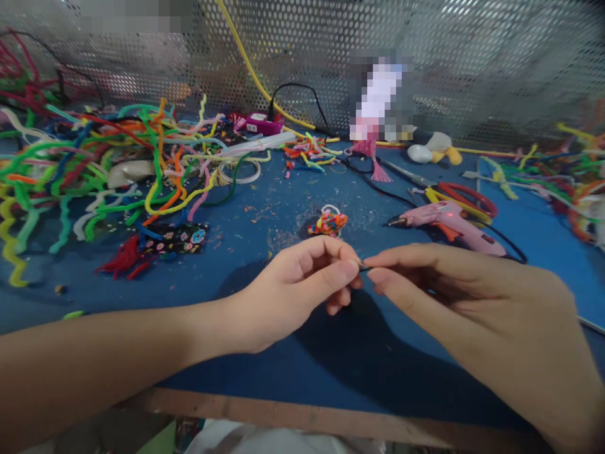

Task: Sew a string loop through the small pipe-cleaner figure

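Head view, thin dark piece [363,269], mostly hidden, pinched by left fingers [346,270] and right fingers [380,277]

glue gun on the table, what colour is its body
Pink; the glue gun shows in the head view, the only one here.

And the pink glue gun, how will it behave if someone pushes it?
The pink glue gun may slide rather than roll, lying on its side. Its smooth casing looks stiff; the curved black cord may bend and drag.
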A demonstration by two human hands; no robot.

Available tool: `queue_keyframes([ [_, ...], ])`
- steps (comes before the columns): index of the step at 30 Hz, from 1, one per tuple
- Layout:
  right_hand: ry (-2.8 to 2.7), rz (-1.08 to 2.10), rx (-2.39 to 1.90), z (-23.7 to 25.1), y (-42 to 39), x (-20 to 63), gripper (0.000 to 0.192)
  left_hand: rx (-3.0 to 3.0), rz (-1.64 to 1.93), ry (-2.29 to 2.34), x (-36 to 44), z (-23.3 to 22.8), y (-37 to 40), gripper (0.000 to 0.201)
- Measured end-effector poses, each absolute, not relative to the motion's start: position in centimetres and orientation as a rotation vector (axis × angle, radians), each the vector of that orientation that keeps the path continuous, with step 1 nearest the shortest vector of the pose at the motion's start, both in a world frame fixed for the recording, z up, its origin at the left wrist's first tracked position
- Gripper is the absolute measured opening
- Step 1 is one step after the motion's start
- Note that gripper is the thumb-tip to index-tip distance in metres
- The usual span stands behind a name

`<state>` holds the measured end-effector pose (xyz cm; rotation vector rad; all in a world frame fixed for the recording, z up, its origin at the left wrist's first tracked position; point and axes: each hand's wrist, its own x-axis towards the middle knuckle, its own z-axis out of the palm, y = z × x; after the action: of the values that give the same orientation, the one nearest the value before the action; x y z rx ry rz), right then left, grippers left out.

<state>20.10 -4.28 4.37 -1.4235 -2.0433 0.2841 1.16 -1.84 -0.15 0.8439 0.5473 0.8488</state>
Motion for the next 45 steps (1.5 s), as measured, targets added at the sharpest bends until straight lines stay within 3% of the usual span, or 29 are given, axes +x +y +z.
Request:
queue_keyframes([
  [18, -2.191, -0.249, -1.35, 3.8, -5.4, 20.3, 0.018, 0.913, 0.932, 0.651, 0.7, -0.7, -1.7, 0.019],
  [28, -2.216, -0.255, -1.211, 4.4, -5.2, 20.1, 0.016, 0.883, 0.94, 0.627, 0.5, -0.8, -1.8, 0.009],
  [45, -2.186, -0.145, -1.321, 3.6, -5.2, 20.5, 0.02, 0.917, 0.875, 0.565, 0.7, -0.6, -1.8, 0.01],
])
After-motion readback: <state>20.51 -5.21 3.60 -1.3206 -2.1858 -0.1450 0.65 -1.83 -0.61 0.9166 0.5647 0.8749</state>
